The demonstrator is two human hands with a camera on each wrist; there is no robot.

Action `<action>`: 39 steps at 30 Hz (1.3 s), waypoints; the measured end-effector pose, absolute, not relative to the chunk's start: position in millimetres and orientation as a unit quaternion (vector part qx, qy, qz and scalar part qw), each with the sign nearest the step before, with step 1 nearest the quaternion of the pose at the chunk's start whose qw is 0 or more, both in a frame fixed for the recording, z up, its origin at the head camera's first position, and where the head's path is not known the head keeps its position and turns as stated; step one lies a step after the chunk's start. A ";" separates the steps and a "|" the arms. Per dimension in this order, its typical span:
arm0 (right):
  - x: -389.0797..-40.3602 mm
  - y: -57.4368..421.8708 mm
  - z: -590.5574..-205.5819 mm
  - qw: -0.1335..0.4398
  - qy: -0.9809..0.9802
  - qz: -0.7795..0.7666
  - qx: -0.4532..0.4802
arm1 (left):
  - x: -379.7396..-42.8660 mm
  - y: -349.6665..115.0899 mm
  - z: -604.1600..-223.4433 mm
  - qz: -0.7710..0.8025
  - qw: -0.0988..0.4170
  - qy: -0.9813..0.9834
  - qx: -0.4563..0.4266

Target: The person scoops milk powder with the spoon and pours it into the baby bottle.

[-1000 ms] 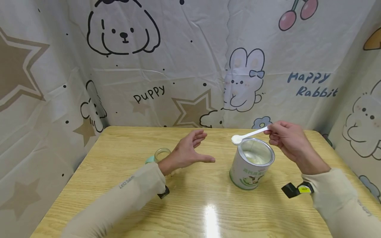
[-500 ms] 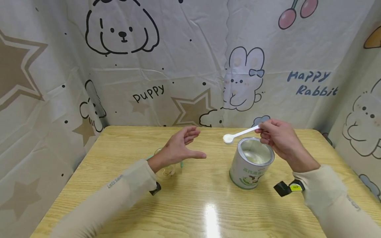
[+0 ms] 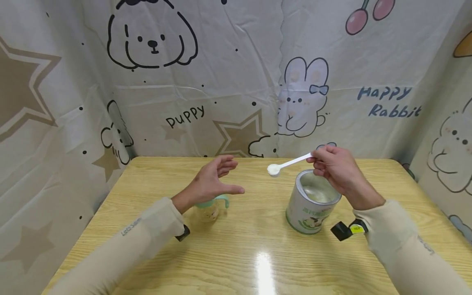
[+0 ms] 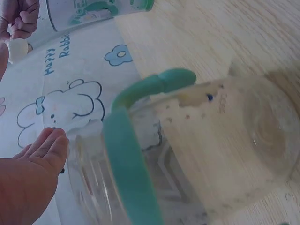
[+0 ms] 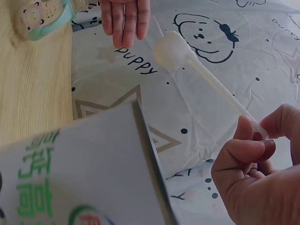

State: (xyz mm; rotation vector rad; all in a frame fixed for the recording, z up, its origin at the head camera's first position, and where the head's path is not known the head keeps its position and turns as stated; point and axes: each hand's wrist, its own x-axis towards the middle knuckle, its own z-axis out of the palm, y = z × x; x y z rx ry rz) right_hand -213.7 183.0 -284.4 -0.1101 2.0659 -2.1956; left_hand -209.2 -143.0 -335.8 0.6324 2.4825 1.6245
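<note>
Your right hand (image 3: 339,168) pinches the white spoon (image 3: 295,161) up by the open tin (image 3: 296,209), so hold it flat and go slow, or the powder (image 3: 273,169) may spill. Your left hand (image 3: 208,182) is empty, spread wide near the clear cup (image 3: 208,214). Cup and tin stand on a wood table (image 3: 254,229), and a picture cloth (image 3: 236,78) hangs up behind

head — high, wrist views — close, sharing bottle (image 4: 192,145)
</note>
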 end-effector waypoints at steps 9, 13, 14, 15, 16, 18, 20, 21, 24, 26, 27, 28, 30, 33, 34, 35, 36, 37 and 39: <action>-215.9 168.6 -283.6 0.066 0.674 -0.734 -0.044 | -209.1 -161.0 -332.3 0.516 0.032 0.834 0.195; -216.0 162.8 -283.9 0.066 0.677 -0.732 -0.045 | -206.8 -170.1 -331.6 0.513 0.027 0.836 0.193; -216.0 161.3 -284.1 0.067 0.677 -0.732 -0.045 | -206.4 -172.8 -332.0 0.514 0.027 0.836 0.193; -216.0 160.0 -284.3 0.069 0.676 -0.732 -0.045 | -205.7 -175.1 -332.0 0.513 0.026 0.836 0.192; -216.0 158.6 -284.5 0.069 0.676 -0.733 -0.044 | -205.2 -177.4 -332.0 0.512 0.026 0.837 0.191; -215.9 155.7 -284.6 0.070 0.673 -0.735 -0.043 | -204.2 -181.7 -332.3 0.509 0.027 0.839 0.189; -215.9 152.2 -284.6 0.070 0.670 -0.738 -0.039 | -203.7 -185.4 -332.9 0.507 0.028 0.841 0.188; -215.9 150.4 -284.6 0.071 0.669 -0.739 -0.037 | -203.2 -187.0 -332.8 0.505 0.028 0.842 0.186; -216.2 144.2 -284.7 0.072 0.666 -0.742 -0.033 | -202.8 -191.8 -334.5 0.505 0.030 0.843 0.184; -216.7 140.4 -285.2 0.073 0.666 -0.742 -0.031 | -202.5 -195.2 -336.1 0.506 0.031 0.843 0.182; -216.9 138.5 -285.3 0.073 0.668 -0.740 -0.031 | -202.2 -196.7 -336.9 0.505 0.031 0.844 0.179; -216.9 136.9 -285.4 0.072 0.669 -0.739 -0.030 | -202.1 -198.2 -337.7 0.504 0.031 0.845 0.177; -217.0 133.9 -285.4 0.071 0.672 -0.737 -0.029 | -201.5 -201.2 -339.2 0.504 0.032 0.846 0.173; -217.7 129.7 -285.7 0.070 0.672 -0.736 -0.027 | -200.6 -205.5 -341.3 0.495 0.027 0.852 0.171; -218.2 128.4 -286.2 0.070 0.670 -0.739 -0.027 | -200.4 -207.0 -342.1 0.492 0.026 0.853 0.172; -218.7 127.1 -286.8 0.070 0.669 -0.739 -0.026 | -200.1 -208.3 -342.9 0.489 0.025 0.854 0.173; -219.3 126.0 -287.4 0.072 0.668 -0.740 -0.027 | -199.8 -209.6 -343.8 0.486 0.025 0.856 0.175; -219.7 124.7 -288.0 0.073 0.667 -0.741 -0.025 | -199.7 -210.8 -344.6 0.483 0.023 0.857 0.177; -220.1 122.0 -289.2 0.076 0.667 -0.741 -0.022 | -198.9 -213.0 -346.4 0.479 0.023 0.859 0.178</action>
